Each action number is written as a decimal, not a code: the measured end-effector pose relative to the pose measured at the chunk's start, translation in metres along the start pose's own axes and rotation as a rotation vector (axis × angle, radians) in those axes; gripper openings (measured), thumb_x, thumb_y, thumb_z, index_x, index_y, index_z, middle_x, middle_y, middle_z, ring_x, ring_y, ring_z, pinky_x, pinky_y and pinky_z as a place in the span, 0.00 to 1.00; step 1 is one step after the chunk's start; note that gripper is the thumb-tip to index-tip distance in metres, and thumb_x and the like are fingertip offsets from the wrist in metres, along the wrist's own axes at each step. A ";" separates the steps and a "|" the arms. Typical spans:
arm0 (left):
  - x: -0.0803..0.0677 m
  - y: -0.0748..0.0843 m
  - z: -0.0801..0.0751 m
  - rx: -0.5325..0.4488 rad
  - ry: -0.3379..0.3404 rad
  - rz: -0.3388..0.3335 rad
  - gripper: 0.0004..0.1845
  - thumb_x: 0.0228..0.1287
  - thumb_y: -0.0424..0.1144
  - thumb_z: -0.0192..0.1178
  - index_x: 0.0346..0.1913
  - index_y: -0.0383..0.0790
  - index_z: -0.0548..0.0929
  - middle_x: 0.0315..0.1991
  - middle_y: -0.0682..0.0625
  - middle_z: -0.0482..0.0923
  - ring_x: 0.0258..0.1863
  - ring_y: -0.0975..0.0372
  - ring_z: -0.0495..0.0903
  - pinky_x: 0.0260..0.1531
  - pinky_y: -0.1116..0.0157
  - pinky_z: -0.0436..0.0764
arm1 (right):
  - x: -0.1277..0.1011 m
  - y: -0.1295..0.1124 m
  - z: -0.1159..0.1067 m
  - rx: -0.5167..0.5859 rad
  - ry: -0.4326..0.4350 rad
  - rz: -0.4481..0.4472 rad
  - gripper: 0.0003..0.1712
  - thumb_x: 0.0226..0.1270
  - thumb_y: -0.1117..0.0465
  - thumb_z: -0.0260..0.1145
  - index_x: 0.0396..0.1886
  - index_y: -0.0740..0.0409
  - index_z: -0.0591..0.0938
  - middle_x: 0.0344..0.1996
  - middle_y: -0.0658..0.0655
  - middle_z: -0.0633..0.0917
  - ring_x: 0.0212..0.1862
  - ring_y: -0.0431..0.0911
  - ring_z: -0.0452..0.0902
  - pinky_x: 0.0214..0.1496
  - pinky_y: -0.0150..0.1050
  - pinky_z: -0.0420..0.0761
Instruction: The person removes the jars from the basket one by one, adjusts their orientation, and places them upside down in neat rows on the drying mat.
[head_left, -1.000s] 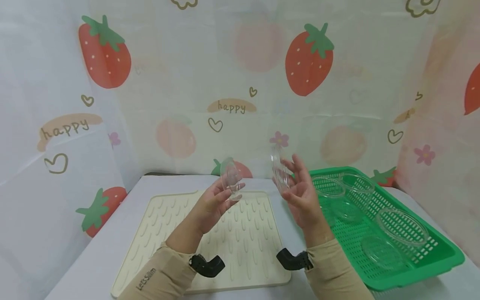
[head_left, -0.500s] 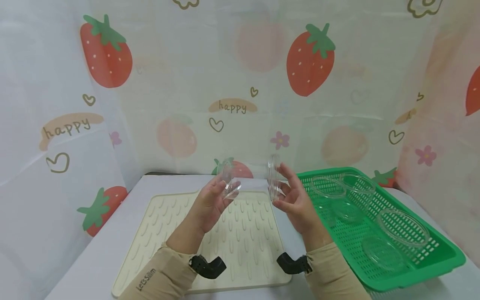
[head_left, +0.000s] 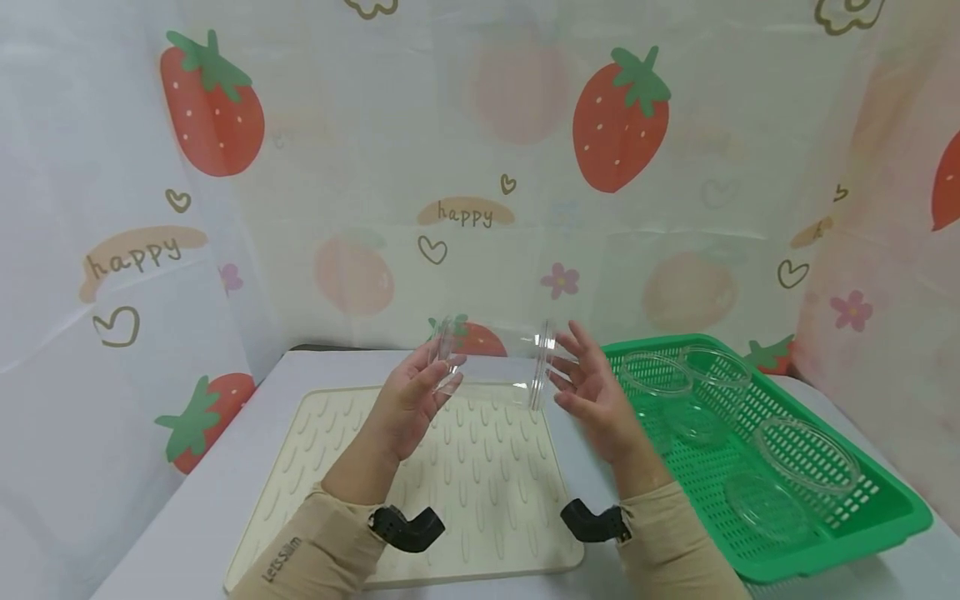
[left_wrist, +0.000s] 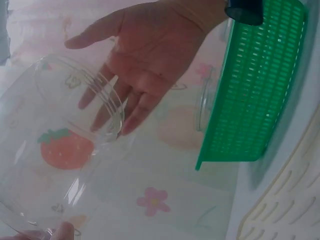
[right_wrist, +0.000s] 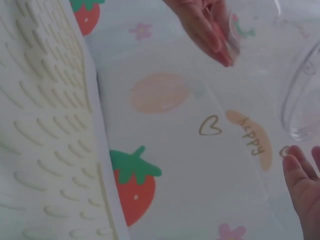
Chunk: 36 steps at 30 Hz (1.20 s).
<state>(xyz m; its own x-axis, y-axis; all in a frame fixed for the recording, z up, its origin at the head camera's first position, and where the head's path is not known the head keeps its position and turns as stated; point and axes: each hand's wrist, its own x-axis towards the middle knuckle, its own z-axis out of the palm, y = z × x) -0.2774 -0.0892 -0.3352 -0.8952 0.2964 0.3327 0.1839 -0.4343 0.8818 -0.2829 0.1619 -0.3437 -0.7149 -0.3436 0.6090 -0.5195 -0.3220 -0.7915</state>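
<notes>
A clear see-through jar (head_left: pixel 495 367) lies sideways in the air over the cream mat. My left hand (head_left: pixel 411 392) grips its left end, fingers and thumb curled round it. The ridged mouth end points right, toward my right hand (head_left: pixel 598 400), whose fingers are spread and hold nothing. In the left wrist view the jar (left_wrist: pixel 65 145) slants across the left side, and the right palm (left_wrist: pixel 150 60) faces it with fingertips close behind the ridged rim. The right wrist view shows the jar's rim (right_wrist: pixel 300 95) just above the right fingertips (right_wrist: pixel 295 162).
A green perforated basket (head_left: pixel 862 533) stands at the right with several clear round lids or rings (head_left: pixel 806 454) in it. The cream ridged mat (head_left: pixel 480 533) lies on the white table. A strawberry-print cloth (head_left: pixel 465 108) hangs behind and at both sides.
The jar has swung from tilted to nearly level, its mouth end dropping slightly. My right hand, around the mouth end before, has come off it and moved a little right.
</notes>
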 end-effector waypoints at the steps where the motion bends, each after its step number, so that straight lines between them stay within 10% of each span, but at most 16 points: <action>1: 0.000 0.001 -0.001 0.014 0.002 -0.006 0.46 0.53 0.48 0.64 0.70 0.35 0.51 0.68 0.41 0.52 0.67 0.49 0.54 0.64 0.58 0.59 | 0.001 -0.003 0.000 -0.008 0.007 -0.007 0.53 0.56 0.59 0.68 0.72 0.55 0.44 0.67 0.68 0.49 0.62 0.49 0.60 0.64 0.35 0.63; 11: -0.001 0.005 -0.006 0.240 0.025 -0.086 0.37 0.57 0.38 0.60 0.68 0.37 0.57 0.66 0.40 0.56 0.66 0.51 0.58 0.64 0.52 0.57 | 0.013 -0.028 0.006 -0.182 0.000 0.031 0.43 0.58 0.72 0.62 0.71 0.59 0.52 0.67 0.64 0.56 0.68 0.57 0.51 0.69 0.38 0.54; 17: -0.001 0.005 -0.009 0.532 0.056 -0.120 0.39 0.54 0.41 0.65 0.68 0.44 0.59 0.65 0.44 0.58 0.64 0.54 0.61 0.57 0.54 0.68 | 0.021 -0.033 0.013 -0.408 -0.031 0.125 0.44 0.57 0.70 0.65 0.70 0.55 0.55 0.66 0.57 0.62 0.68 0.51 0.54 0.68 0.40 0.54; 28: 0.000 0.005 -0.003 0.905 0.024 0.012 0.48 0.42 0.49 0.73 0.66 0.39 0.60 0.61 0.48 0.61 0.59 0.56 0.66 0.58 0.61 0.68 | 0.022 -0.012 0.024 -0.732 -0.183 0.258 0.50 0.50 0.57 0.73 0.70 0.57 0.56 0.65 0.60 0.64 0.65 0.54 0.60 0.64 0.47 0.62; 36: -0.001 0.001 -0.003 0.965 -0.034 0.021 0.52 0.42 0.52 0.72 0.68 0.40 0.57 0.63 0.49 0.60 0.62 0.56 0.63 0.58 0.61 0.67 | 0.019 0.001 0.026 -0.770 -0.243 0.287 0.52 0.47 0.52 0.74 0.69 0.55 0.58 0.63 0.57 0.67 0.64 0.54 0.61 0.62 0.50 0.64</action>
<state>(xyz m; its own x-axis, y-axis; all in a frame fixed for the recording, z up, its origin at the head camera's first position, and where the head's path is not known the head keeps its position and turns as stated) -0.2772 -0.0929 -0.3356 -0.8785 0.3275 0.3479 0.4679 0.4418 0.7654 -0.2848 0.1322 -0.3318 -0.7929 -0.5277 0.3046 -0.5698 0.4650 -0.6776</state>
